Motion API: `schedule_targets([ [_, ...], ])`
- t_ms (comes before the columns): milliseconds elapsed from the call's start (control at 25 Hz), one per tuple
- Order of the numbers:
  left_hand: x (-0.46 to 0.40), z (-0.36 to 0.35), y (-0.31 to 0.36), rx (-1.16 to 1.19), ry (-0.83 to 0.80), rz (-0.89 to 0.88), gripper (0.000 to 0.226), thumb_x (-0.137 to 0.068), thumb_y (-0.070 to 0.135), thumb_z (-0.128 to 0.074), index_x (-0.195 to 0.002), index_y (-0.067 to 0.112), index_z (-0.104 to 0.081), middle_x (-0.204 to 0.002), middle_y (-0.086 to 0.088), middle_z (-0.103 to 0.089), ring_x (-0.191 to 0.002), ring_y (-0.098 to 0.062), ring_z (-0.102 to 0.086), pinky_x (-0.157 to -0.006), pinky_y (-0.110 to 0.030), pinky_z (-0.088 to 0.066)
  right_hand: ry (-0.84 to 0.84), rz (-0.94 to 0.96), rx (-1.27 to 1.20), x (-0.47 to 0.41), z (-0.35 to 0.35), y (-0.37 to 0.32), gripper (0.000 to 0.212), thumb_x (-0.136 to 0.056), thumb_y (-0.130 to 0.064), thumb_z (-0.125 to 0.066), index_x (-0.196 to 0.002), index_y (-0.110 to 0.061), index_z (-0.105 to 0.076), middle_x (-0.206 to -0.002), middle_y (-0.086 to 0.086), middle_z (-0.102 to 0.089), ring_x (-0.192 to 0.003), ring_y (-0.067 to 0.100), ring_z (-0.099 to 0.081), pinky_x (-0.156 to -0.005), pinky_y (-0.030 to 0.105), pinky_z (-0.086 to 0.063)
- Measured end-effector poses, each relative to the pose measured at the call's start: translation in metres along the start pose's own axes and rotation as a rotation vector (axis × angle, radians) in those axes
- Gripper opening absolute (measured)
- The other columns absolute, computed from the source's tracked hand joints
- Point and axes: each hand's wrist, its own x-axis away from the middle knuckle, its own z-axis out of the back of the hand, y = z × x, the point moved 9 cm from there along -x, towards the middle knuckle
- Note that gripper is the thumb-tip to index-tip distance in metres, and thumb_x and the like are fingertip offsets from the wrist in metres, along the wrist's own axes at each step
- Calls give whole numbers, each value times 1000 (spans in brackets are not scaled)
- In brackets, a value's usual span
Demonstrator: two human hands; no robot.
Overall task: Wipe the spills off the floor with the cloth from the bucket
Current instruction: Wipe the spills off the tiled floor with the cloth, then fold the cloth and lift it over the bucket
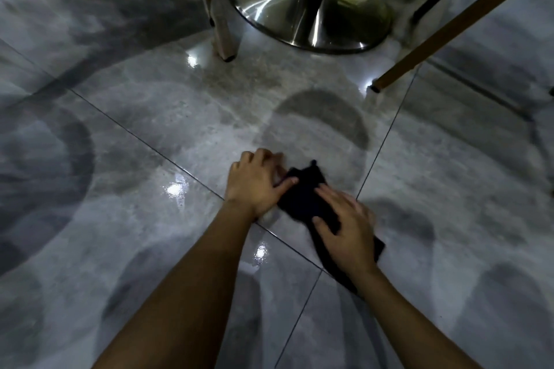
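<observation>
A dark cloth (305,192) lies crumpled on the glossy grey tiled floor (150,135), near where tile joints cross. My left hand (257,183) rests at the cloth's left edge, thumb touching it, fingers curled on the floor. My right hand (347,228) presses flat on the cloth's right part, fingers spread over it; a tail of cloth trails back under my wrist. Wet sheen and bright reflections (175,189) show on the tiles to the left of my hands. The bucket is out of view.
A round polished metal table base (308,24) with its pillar stands straight ahead. A pale chair leg (223,36) stands just left of it. A slanted wooden chair leg (449,30) comes down at the right, with dark thin legs behind.
</observation>
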Motion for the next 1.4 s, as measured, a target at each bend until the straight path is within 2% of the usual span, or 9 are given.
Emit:
schedule_targets([
  [80, 15, -11, 11, -41, -44, -1, 75, -75, 77, -40, -131, 27, -48, -127, -2, -56, -113, -27, -49, -89, -39, -39, 176, -464, 116, 37, 22, 52, 59, -86, -55, -53, -139, -29, -44, -150, 4, -41, -133, 32, -38, -103, 52, -31],
  [200, 33, -13, 19, 36, -34, 90, 71, -74, 78, -43, -122, 26, -54, -119, -1, -62, -108, -26, -52, -86, -37, -38, 50, -994, -21, 84, 17, 85, 81, -82, -71, -41, -145, -23, -27, -152, 17, -27, -135, 38, -27, -106, 57, -27],
  [400, 17, -17, 54, 111, -104, 61, 79, -83, 64, -50, -143, 16, -34, -141, -9, -44, -124, -30, -42, -97, -38, -38, 106, -951, -267, 70, 20, 64, 55, -87, -52, -57, -136, -30, -45, -143, 15, -31, -125, 42, -31, -102, 48, -38],
  [480, 10, -21, 65, 60, -150, 30, 85, -83, 59, -54, -147, 12, -25, -144, -12, -42, -127, -31, -39, -99, -38, -37, 243, -1120, -426, 84, 25, 73, 69, -82, -47, -67, -140, -22, -41, -144, 22, -30, -128, 44, -33, -105, 48, -38],
  [600, 7, -27, 70, 44, -194, 12, 74, -84, 56, -55, -139, 10, -37, -135, -15, -51, -123, -33, -44, -95, -38, -39, 304, -1406, -660, 114, 10, 77, 77, -79, -39, -74, -139, -8, -37, -140, 26, -40, -123, 42, -45, -101, 48, -44],
  [800, 2, -42, 86, 147, -434, 74, 42, -90, 30, -57, -124, 6, -54, -126, -21, -54, -112, -32, -54, -83, -34, -46, 277, -1185, -876, 90, 0, 72, 52, -86, -19, -69, -133, -6, -52, -131, 18, -59, -113, 35, -59, -98, 45, -50],
  [1000, 16, -2, 48, 742, -407, 280, 37, -91, 26, -58, -121, 5, -52, -124, -19, -60, -102, -26, -58, -77, -24, -45, 246, -889, -1031, 52, 20, 28, 43, -92, -34, -60, -130, -15, -52, -136, 11, -55, -113, 30, -59, -99, 46, -49],
  [1160, 38, 139, -44, 792, 38, 428, 22, -85, 27, -67, -89, 13, -51, -86, -16, -59, -80, -23, -56, -69, -33, -46, 73, -597, -1183, -18, 24, -94, 33, -93, -37, -57, -123, -24, -58, -128, 8, -61, -107, 28, -62, -92, 45, -52],
  [1400, 195, 391, -153, 743, 905, 555, 18, -80, 33, -67, -89, 17, -63, -87, -8, -71, -82, -24, -68, -67, -35, -55, -441, -114, -1445, -51, 14, -340, 13, -92, -31, -60, -103, -29, -66, -114, 2, -70, -103, 21, -68, -91, 42, -55],
])
